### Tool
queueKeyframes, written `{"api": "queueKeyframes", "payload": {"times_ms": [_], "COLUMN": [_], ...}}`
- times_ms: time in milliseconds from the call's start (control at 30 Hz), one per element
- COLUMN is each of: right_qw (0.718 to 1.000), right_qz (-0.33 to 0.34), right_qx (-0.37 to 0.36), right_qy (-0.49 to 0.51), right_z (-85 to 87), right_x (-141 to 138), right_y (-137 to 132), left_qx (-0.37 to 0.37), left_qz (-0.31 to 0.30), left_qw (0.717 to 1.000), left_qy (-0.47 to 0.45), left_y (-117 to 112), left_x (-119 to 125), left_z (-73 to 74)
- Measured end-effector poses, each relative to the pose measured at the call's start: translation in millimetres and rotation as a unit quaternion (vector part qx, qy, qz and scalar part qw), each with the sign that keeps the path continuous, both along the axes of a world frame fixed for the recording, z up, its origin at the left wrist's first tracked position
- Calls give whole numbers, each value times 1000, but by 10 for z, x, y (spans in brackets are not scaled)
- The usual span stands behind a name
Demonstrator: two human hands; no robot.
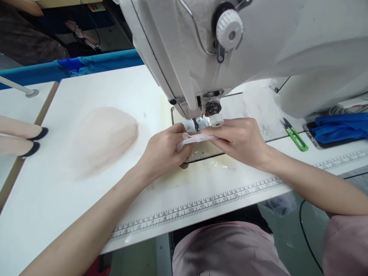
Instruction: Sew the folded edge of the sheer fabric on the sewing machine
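Observation:
A white sewing machine (201, 50) fills the upper middle, its presser foot (197, 124) just above my fingers. A small strip of white fabric (193, 139) lies under the foot on the needle plate. My left hand (163, 151) pinches the strip's left end with curled fingers. From the right, my right hand (241, 140) pinches the strip's other end, knuckles up. Both hands rest on the white table (86, 199) in front of the needle.
A pale pink heap of sheer fabric (100, 140) lies to the left. Green thread snips (294, 134) and a phone under blue cloth (339, 130) sit at the right. A ruler strip (201, 207) runs along the table's front edge. Two pale pieces with black tips (25, 138) lie far left.

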State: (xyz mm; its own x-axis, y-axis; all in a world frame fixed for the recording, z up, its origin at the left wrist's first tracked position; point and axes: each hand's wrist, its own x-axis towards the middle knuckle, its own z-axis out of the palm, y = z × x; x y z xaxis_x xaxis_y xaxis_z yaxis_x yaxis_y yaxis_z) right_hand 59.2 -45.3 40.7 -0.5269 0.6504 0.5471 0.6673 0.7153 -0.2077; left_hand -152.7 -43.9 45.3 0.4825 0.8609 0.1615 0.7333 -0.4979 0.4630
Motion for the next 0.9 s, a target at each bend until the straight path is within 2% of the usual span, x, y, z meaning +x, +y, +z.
{"api": "queueKeyframes", "payload": {"times_ms": [67, 167, 400, 467, 533, 633, 700, 800, 900], "right_qw": [1000, 999, 1000, 999, 995, 987, 983, 978, 975], "right_qz": [-7, -13, 1, 10, 27, 63, 93, 124, 144], "right_qx": [29, 32, -21, -49, -80, -102, -77, -26, -20], "right_qy": [-3, -9, -13, -23, -49, -109, -142, -166, -171], "right_z": [-16, -33, -31, 3, 47, 100, 115, 118, 118], "right_x": [-9, -11, 16, 21, 25, 29, 28, 25, 22], "right_y": [-4, 3, 14, -8, -35, -67, -83, -106, -127], "left_qx": [4, -18, -83, -76, -32, 83, 172, 301, 329], "left_qz": [2, -19, -55, -73, -108, -148, -158, -156, -137], "left_qw": [1000, 1000, 991, 989, 990, 985, 972, 935, 921], "left_qy": [8, -17, -94, -100, -88, -40, 12, 102, 158], "left_y": [9, 32, 21, -11, -57, -153, -236, -371, -478], "left_x": [-4, -20, -42, -49, -57, -54, -39, -8, 4], "left_z": [-21, -25, 34, 14, -39, -145, -193, -196, -173]}}
